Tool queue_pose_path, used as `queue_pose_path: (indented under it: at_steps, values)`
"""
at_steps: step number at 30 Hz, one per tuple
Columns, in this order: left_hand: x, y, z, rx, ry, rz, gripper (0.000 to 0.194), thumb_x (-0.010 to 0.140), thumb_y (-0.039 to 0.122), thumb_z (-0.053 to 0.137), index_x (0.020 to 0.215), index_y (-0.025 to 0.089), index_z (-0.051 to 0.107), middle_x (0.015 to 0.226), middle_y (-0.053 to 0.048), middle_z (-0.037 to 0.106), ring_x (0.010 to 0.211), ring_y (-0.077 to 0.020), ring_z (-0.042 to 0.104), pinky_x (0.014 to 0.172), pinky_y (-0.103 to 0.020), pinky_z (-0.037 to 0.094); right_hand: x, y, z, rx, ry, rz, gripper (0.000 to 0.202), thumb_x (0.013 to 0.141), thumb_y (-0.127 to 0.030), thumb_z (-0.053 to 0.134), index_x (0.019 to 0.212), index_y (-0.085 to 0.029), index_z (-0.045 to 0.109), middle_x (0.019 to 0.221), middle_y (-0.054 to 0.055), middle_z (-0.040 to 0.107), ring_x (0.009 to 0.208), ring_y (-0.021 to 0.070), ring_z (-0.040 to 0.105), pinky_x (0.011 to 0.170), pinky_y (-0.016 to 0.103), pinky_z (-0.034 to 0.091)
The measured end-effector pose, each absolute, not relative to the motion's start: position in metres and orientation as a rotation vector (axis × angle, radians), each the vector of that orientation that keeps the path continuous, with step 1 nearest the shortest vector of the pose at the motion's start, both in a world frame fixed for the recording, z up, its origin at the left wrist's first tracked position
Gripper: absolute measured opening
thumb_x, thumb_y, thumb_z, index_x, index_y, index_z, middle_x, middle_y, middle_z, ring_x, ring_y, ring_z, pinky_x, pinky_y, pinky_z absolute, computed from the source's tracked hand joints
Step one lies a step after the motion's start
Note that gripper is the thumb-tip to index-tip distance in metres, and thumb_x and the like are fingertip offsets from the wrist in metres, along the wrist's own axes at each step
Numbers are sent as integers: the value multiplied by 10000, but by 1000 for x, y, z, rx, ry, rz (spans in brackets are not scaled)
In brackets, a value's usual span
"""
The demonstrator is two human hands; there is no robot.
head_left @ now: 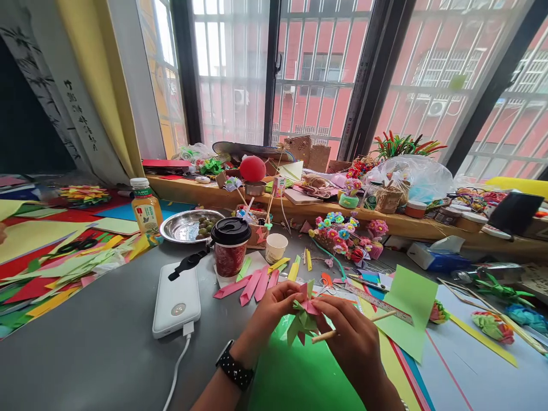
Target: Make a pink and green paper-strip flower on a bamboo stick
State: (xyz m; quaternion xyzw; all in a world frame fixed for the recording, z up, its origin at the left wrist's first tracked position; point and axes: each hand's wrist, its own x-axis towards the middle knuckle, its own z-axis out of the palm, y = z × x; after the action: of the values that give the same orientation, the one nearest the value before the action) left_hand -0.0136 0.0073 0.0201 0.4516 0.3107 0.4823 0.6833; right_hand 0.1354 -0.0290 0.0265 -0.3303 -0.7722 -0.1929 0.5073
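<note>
Between my two hands is a folded paper flower [305, 319] with green and pink pointed petals. My left hand [278, 305] pinches it from the left, fingers closed at its upper edge. From the other side my right hand [351, 337] grips a pink petal with thumb and forefinger. A thin wooden stick [325, 337] also lies in the right hand, passing under the fingers and sticking out on both sides. A glossy green surface [299, 377] lies below the hands. Folded pink paper strips [254, 285] rest on the table just beyond my left hand.
A white power bank [176, 299] with a cable and a lidded dark red cup [231, 248] stand at left. Behind are a paper cup [276, 248], a metal plate [171, 228] with green fruit and a juice bottle [145, 208]. Green paper [411, 308] and a ruler [385, 305] lie right.
</note>
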Motion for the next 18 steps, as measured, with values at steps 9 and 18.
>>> queue_pose_path:
  at_steps: [9,18]
  values:
    - [-14,7,19,1127,667,1177,256,589,362,708,636,148,574,606,-9,579,630,-143,522,612,-249,370,138,-29,26,-796,-1846,-493,69,784,-122,551,813,-167,595,720,45,661,642,139,612,591,241,497]
    - [-12,7,14,1109,691,1236,259,600,365,698,649,145,571,608,-16,590,603,-143,530,589,-245,376,143,-31,21,-770,-1894,-507,67,786,-119,554,806,-169,595,707,34,640,637,136,597,581,235,469]
